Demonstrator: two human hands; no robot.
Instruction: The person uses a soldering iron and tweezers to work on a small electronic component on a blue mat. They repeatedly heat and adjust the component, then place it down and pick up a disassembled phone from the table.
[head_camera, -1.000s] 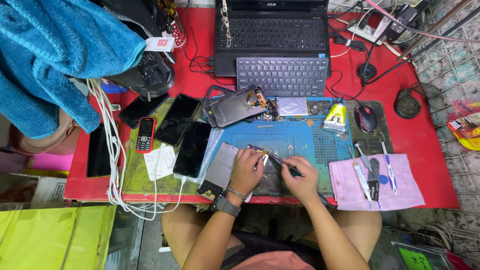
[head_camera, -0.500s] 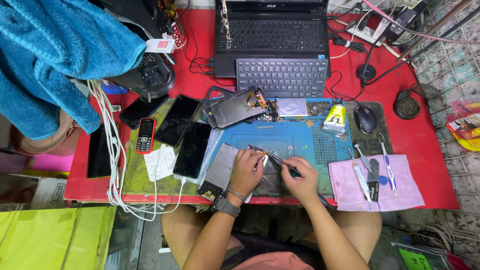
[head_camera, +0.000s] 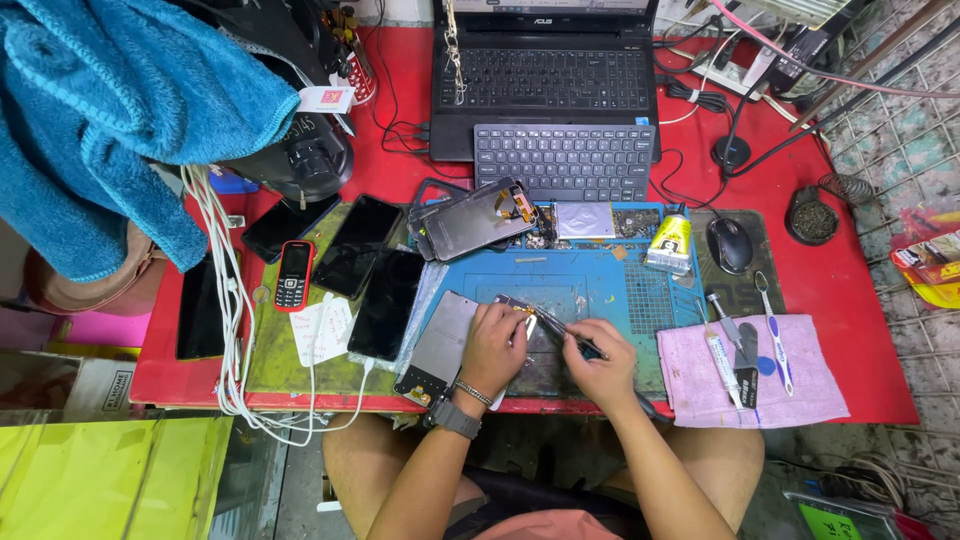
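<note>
Nothing moved — tweezers (head_camera: 560, 328) between right fingers (head_camera: 590, 350) (pinched)

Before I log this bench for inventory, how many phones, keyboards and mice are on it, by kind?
Black slab phones, screens up, left of the blue mat: 3
Red keypad phone: 1
Keyboards, counting the laptop's own and the separate one: 2
Computer mouse: 1
Total: 7
Opened phone parts are not counted.
</note>
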